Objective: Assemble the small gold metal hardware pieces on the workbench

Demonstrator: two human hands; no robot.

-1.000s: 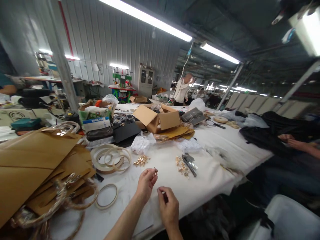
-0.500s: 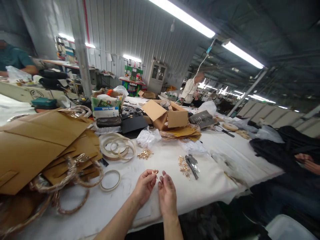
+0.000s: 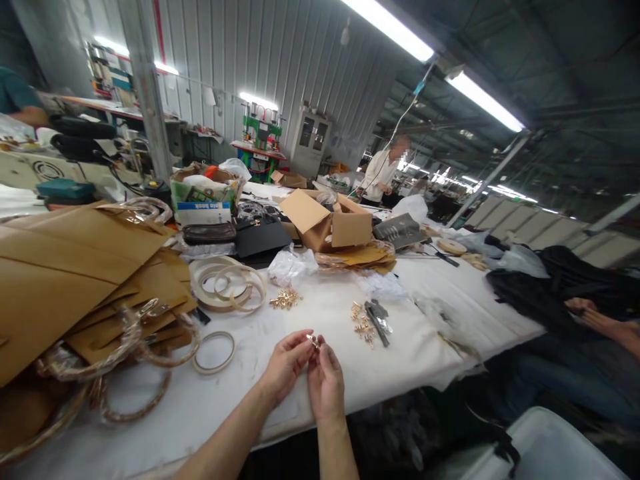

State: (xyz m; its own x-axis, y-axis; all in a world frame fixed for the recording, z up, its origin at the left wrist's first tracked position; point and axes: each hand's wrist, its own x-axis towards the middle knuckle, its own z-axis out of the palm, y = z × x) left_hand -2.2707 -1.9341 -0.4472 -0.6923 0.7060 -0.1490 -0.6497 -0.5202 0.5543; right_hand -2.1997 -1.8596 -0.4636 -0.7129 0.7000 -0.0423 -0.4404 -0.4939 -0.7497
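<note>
Above the white-covered table [image 3: 310, 300], a small gold metal fitting [image 3: 313, 341] is pinched in the fingertips of my left hand [image 3: 289, 365]. My right hand [image 3: 326, 381] meets it from the other side, thumb and fingers closed at the fitting; its exact shape is too small to make out. Beyond my hands lies a heap of small gold fittings [image 3: 286, 299]. A looser group of gold fittings [image 3: 361, 323] is to the right, beside a dark, narrow tool-like piece [image 3: 377, 323]. A roll of tape [image 3: 214, 371] lies flat left of my hands.
Brown flat bag pieces [image 3: 75, 267] and wrapped ring handles [image 3: 135, 400] fill the left side. Coiled strips [image 3: 200, 300], an open cardboard box [image 3: 350, 230] and crumpled plastic [image 3: 293, 267] stand farther back. Another person's hands [image 3: 595, 313] show at the right, beside black fabric [image 3: 525, 283].
My right hand has come in against my left, and its fingers have closed at the gold fitting. The view has shifted slightly, moving the scene a little left and up.
</note>
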